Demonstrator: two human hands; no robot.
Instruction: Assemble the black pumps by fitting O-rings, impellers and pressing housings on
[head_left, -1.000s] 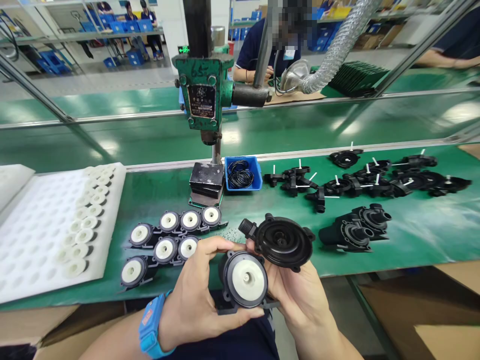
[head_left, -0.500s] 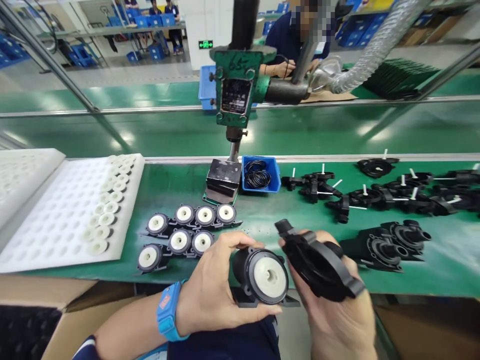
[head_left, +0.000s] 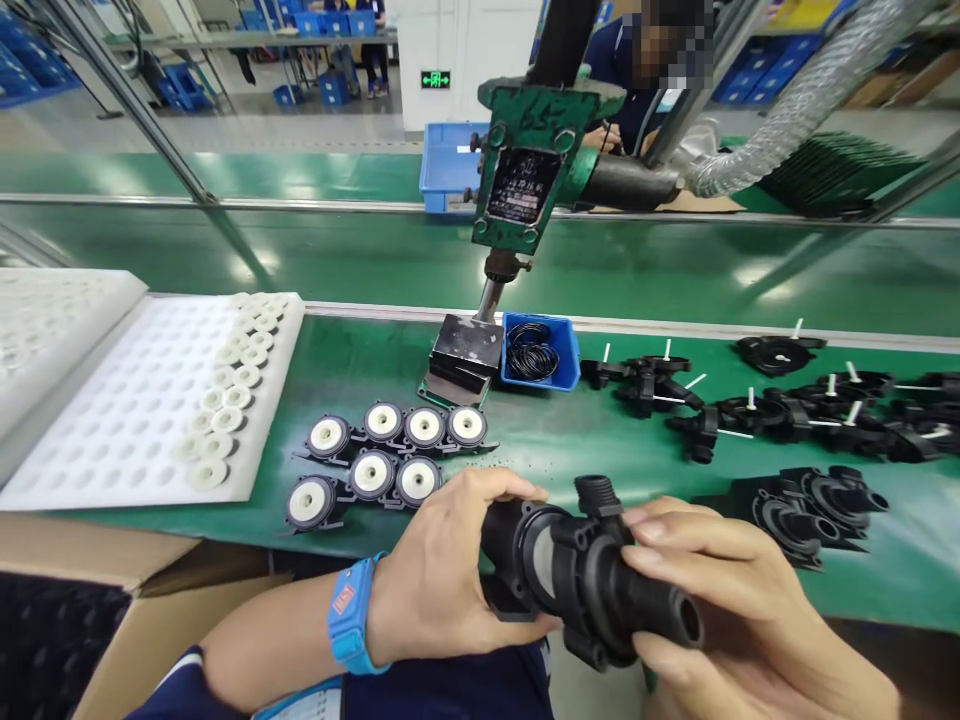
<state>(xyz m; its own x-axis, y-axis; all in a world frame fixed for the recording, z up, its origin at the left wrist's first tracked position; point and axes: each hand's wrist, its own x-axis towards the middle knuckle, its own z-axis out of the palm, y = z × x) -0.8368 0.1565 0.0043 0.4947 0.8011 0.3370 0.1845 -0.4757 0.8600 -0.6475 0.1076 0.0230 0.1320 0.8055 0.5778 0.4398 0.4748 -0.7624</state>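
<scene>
Wrapped round a black pump body (head_left: pixel 501 550) is my left hand (head_left: pixel 442 570), thumb below and fingers above. A white disc (head_left: pixel 541 562) shows at the body's open face. My right hand (head_left: pixel 720 590) grips a black pump cover (head_left: pixel 600 590) with a threaded port on top and a pipe stub pointing toward me. The cover sits right against the body's face, tilted, with part of the disc visible between them. Beyond my left hand, several black pump bodies with white discs (head_left: pixel 424 427) stand on the green bench (head_left: pixel 360 360).
White foam trays (head_left: pixel 274 400) with white rotors lie left. A green press (head_left: pixel 525 170) stands over a black block (head_left: pixel 469 345), beside a blue bin (head_left: pixel 566 372) of black rings. More pump covers (head_left: pixel 787 410) and finished-looking pumps (head_left: pixel 802 515) lie right. A co-worker (head_left: pixel 630 60) sits opposite.
My right hand has turned the pump cover so its pipe faces me and brought it against the pump body. My left hand keeps its grip. The view has shifted slightly.
</scene>
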